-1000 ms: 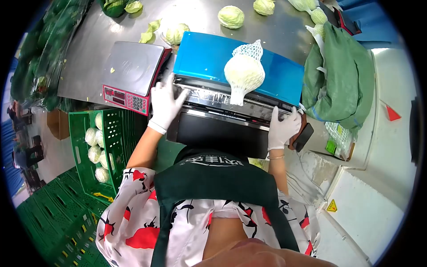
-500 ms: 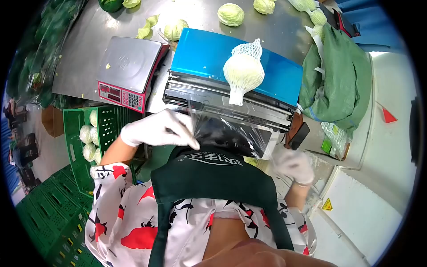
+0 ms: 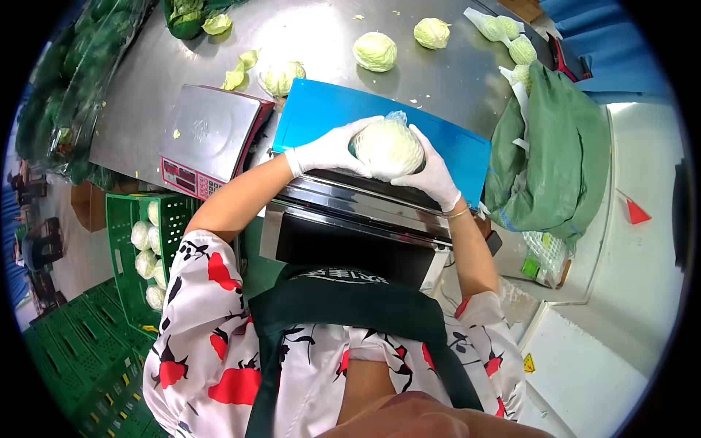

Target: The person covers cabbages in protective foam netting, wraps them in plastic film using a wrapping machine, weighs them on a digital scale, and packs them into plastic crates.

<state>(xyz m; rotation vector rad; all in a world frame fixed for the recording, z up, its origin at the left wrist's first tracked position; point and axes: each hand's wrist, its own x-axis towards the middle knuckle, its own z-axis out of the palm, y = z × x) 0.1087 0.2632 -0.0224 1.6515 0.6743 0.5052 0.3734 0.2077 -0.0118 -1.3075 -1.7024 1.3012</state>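
Hugging a netted cabbage [image 3: 388,150], the wide-curved left hand [image 3: 331,152] and right hand [image 3: 438,179] hide part of a blue lid [image 3: 318,109] between scale [image 3: 208,131] and bag [image 3: 558,157].

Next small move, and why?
Probably lift the netted cabbage gently, keeping it level: the left hand and right hand cup opposite sides, so the grip looks balanced, above the blue lid.

There were two gloved hands [image 3: 334,152] [image 3: 434,179], one netted cabbage [image 3: 389,150] between them, three pale loose cabbages [image 3: 375,52] [image 3: 431,33] [image 3: 283,77] between eleven and one o'clock, one digital scale [image 3: 208,135] at ten, one green sack [image 3: 566,146] at two.
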